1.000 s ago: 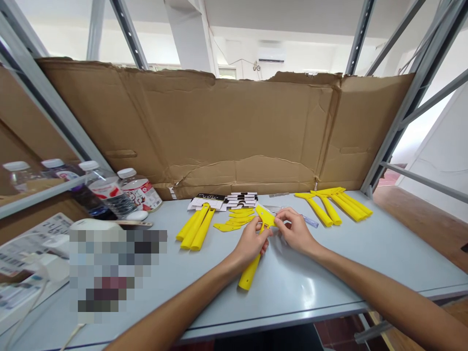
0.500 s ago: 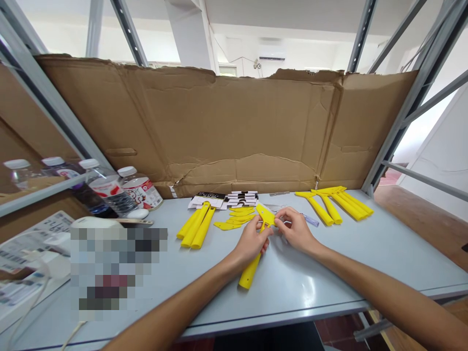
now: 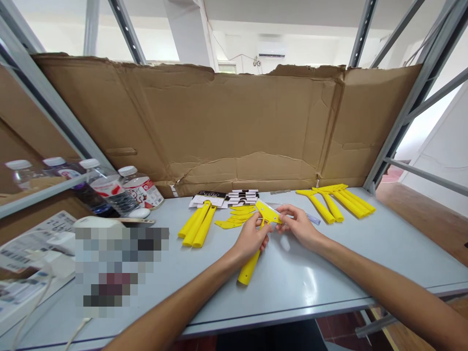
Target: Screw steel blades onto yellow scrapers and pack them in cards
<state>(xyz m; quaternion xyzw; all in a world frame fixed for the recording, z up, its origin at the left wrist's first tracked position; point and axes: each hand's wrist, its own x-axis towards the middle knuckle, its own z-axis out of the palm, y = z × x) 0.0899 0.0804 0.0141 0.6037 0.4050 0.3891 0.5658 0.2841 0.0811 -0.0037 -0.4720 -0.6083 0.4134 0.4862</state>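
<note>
A yellow scraper (image 3: 249, 269) slants above the table, its wide head tilted up and away from me. My left hand (image 3: 251, 238) is closed around its neck, just under the head. On the head's right end, my right hand (image 3: 299, 225) pinches with thumb and fingertips; a small part there may be hidden. Behind the right hand lies a tool with a clear purplish handle (image 3: 313, 219), partly covered. Left of the scraper head are several flat yellow plates (image 3: 228, 224) in a row. Farther left lie yellow handles (image 3: 196, 226) side by side.
Black-and-white packs (image 3: 243, 197) sit along the back. Several yellow scraper pieces (image 3: 351, 202) lie at back right. Bottles (image 3: 141, 187) and a blurred-out patch (image 3: 120, 268) occupy the left side. A cardboard wall (image 3: 234, 126) closes off the back, between metal posts.
More of the scraper head's right end shows, as my right hand's fingers have shifted slightly right along it. The left hand keeps its grip. The view has moved slightly.
</note>
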